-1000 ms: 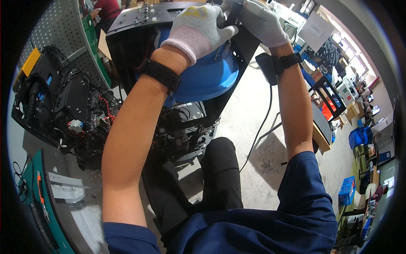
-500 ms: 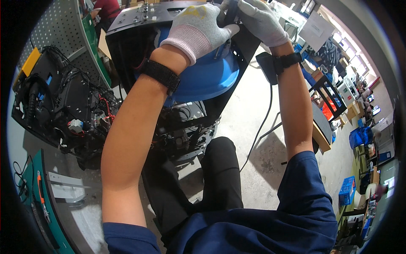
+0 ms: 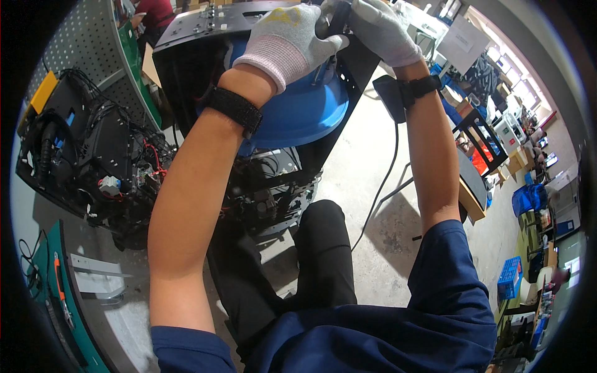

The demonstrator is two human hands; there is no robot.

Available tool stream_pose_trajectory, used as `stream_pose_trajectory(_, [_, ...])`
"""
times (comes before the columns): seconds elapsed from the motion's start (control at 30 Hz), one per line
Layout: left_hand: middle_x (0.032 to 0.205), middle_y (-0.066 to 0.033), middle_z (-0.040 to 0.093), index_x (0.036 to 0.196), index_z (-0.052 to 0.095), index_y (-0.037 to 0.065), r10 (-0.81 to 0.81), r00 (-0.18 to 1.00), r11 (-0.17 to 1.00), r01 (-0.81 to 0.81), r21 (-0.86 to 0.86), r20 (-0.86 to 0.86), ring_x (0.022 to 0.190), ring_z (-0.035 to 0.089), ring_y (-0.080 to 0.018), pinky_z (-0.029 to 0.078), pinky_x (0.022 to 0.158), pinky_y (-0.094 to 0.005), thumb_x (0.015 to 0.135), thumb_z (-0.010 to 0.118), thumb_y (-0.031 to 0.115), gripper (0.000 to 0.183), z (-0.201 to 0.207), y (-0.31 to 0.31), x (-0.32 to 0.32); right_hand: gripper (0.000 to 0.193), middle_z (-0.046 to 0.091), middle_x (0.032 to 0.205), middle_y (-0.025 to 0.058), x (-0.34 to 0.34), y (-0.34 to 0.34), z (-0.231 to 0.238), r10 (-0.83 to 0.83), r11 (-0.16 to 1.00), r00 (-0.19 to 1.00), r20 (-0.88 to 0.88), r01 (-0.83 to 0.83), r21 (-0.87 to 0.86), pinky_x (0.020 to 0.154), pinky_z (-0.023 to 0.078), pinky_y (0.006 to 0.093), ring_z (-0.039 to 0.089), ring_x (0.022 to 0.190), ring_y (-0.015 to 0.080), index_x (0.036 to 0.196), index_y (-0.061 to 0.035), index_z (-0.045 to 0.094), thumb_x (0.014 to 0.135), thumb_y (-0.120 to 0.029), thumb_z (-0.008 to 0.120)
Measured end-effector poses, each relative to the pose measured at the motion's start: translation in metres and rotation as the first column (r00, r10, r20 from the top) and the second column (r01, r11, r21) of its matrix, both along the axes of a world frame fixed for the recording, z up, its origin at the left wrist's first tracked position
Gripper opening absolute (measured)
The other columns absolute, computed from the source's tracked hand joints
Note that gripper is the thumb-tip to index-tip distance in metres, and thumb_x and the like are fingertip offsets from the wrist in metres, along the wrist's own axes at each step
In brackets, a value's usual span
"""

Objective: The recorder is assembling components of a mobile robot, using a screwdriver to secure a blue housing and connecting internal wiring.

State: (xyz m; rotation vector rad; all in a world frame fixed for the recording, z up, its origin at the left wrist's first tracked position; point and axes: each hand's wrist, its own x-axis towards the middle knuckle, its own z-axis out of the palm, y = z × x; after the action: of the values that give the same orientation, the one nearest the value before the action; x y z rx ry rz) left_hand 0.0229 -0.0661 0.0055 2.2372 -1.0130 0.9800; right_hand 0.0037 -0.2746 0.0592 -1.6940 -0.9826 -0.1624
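Both hands wear pale grey knit gloves and meet at the top of a black metal housing (image 3: 186, 84). A dark, narrow block-like part (image 3: 339, 17) sits between them, its far end cut off by the picture's upper edge. My left hand (image 3: 289, 38) curls its fingers against the part's left side, thumb reaching to the right below it. From the right, my right hand (image 3: 382, 32) grips the same part; some of its fingertips are hidden. Under the hands, a large blue rounded basin-like piece (image 3: 298, 118) fills the housing's open front, with a thin metal rod (image 3: 319, 73) before it.
Wiring and mechanisms (image 3: 267, 199) crowd the housing's base. An opened black assembly with cables (image 3: 106, 149) stands at left, near a perforated panel (image 3: 81, 43). A cable (image 3: 388, 168) hangs from the device on my right wrist (image 3: 390, 98). Another person (image 3: 155, 15) is at the far left.
The view has shifted very slightly, and both hands appear a touch further left and lower. Their hold on the dark part looks the same.
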Motion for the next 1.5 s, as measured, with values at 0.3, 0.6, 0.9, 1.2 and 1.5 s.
stream_pose_trajectory(0.3, [0.114,-0.0154,0.073,0.131,0.064,0.007,-0.023,0.996,1.0,0.024,-0.012,0.085,0.103,0.073,-0.0295,0.059,0.092,-0.0422,0.088,0.068,0.068,0.074,-0.006,0.0,0.005,0.043,0.074,0.104,0.0108,-0.006,0.003,0.001,-0.052,0.997,0.999,-0.007,0.051,-0.052,0.084,0.053,0.0317,0.069,0.095,0.0192,0.115,-0.0018,0.069,0.099,-0.042,0.066])
stream_pose_trajectory(0.6, [0.102,-0.0153,0.075,0.115,0.072,0.005,0.011,0.998,1.0,-0.01,-0.013,0.068,0.094,0.075,-0.0312,0.06,0.088,-0.04,0.092,0.068,0.057,0.057,0.003,0.001,-0.001,0.05,0.074,0.106,0.0141,0.002,0.004,-0.001,0.019,0.999,1.0,-0.003,-0.019,-0.031,0.086,0.055,0.0346,0.07,0.097,0.0226,0.125,0.0027,0.066,0.101,-0.041,0.062])
stream_pose_trajectory(0.9, [0.114,-0.0157,0.072,0.13,0.065,0.008,0.004,0.999,1.0,-0.003,-0.01,0.048,0.104,0.073,-0.0289,0.058,0.093,-0.0398,0.09,0.065,0.068,0.073,-0.001,0.0,0.002,0.037,0.074,0.101,0.0115,-0.004,0.004,-0.002,0.049,0.999,0.996,-0.069,-0.047,0.025,0.083,0.055,0.0337,0.07,0.092,0.0206,0.112,-0.0027,0.068,0.101,-0.038,0.065])
stream_pose_trajectory(1.2, [0.116,-0.0169,0.072,0.13,0.065,0.007,-0.019,0.997,1.0,0.02,-0.007,0.08,0.106,0.072,-0.0312,0.058,0.094,-0.0426,0.089,0.066,0.068,0.073,-0.006,0.0,0.006,0.039,0.073,0.102,0.0118,-0.005,0.005,-0.001,-0.049,0.998,0.998,-0.026,0.05,0.037,0.085,0.054,0.0345,0.07,0.095,0.0214,0.115,-0.0013,0.068,0.1,-0.037,0.065])
stream_pose_trajectory(1.5, [0.105,-0.016,0.075,0.118,0.07,0.007,0.026,1.0,1.0,-0.026,0.014,0.016,0.099,0.074,-0.0302,0.059,0.091,-0.0411,0.091,0.069,0.058,0.058,0.003,0.0,-0.003,0.048,0.074,0.106,0.0138,-0.002,0.004,-0.001,-0.019,1.0,0.999,-0.05,0.019,0.005,0.086,0.054,0.0345,0.07,0.097,0.0227,0.122,0.0019,0.068,0.1,-0.04,0.063])
